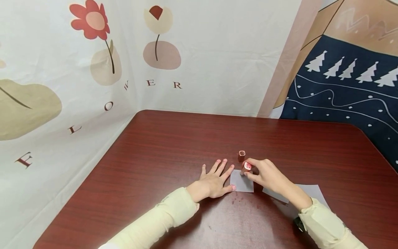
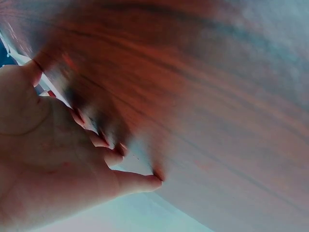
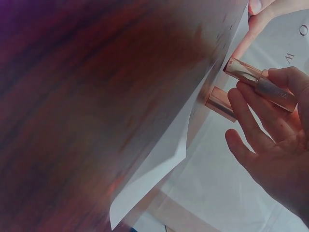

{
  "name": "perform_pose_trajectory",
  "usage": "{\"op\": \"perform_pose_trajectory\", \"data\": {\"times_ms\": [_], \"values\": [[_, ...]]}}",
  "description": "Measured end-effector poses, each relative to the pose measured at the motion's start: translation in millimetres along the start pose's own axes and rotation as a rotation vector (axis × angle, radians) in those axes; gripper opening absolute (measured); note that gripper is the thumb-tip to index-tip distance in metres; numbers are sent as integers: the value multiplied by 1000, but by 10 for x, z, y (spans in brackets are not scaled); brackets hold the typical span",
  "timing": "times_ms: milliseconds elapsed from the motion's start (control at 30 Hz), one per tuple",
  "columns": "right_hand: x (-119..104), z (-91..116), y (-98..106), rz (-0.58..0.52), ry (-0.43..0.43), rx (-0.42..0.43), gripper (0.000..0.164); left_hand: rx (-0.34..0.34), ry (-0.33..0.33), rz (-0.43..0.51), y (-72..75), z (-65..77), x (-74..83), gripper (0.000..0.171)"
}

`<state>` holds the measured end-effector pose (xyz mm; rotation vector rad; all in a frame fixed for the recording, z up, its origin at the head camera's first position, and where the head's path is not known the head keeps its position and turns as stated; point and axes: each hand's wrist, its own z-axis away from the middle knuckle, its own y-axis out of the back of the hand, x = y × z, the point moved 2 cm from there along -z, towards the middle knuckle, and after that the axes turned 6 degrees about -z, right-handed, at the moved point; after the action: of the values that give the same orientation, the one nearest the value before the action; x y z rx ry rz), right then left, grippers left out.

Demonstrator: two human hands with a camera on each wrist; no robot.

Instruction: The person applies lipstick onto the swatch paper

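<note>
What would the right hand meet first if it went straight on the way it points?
Probably the left hand, at its index fingertip: in the head view this lies just past the copper lipstick-like tube the right hand pinches. Height is unclear, so they might miss.

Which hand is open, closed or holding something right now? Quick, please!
Left hand: open, fingers spread, at a small pale paper sheet.
Right hand: holding a shiny copper-coloured tube with a red-and-white top.
</note>
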<state>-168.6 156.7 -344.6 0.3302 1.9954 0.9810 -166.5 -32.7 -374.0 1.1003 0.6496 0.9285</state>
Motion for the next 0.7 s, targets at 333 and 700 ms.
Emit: {"op": "perform_pose_trajectory", "data": {"times_ms": [333,700], "values": [[-1,6,-4,13,27,19,15,1,4,-8,35,25,13,70],[-22,17,-7,-3,26,15,15,4,3,-13,-22,-19,-2,71]]}}
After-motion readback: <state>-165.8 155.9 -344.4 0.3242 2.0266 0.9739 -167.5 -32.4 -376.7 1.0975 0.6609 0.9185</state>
